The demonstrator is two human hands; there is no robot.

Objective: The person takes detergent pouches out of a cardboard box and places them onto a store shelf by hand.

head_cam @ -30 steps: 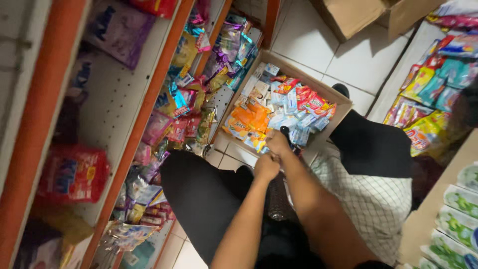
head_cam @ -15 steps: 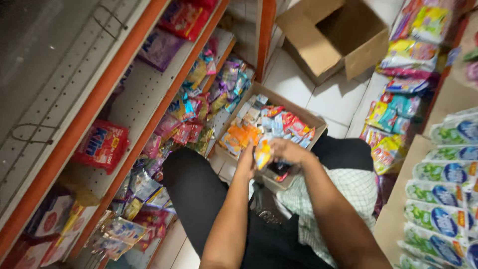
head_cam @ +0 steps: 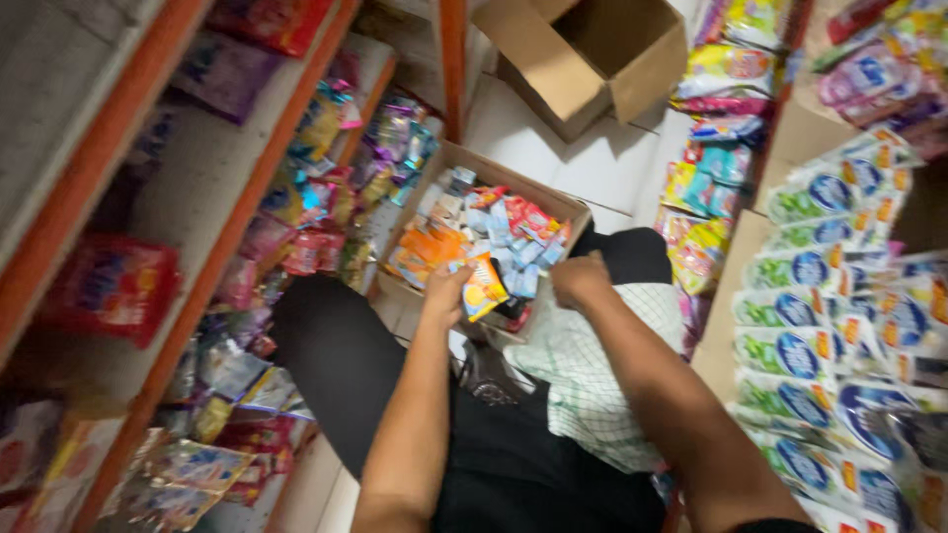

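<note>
The left hand (head_cam: 446, 294) grasps an orange snack packet (head_cam: 484, 286) at the near edge of the open cardboard box (head_cam: 494, 170) full of small sachets, while the right hand (head_cam: 581, 279), clenched into a loose fist, hovers just beside it over the box's near right corner.

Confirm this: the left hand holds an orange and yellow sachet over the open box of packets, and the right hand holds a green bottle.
Wrong about the right hand: the head view shows no bottle in it. The left hand does hold the orange and yellow sachet over the open box of packets.
</note>
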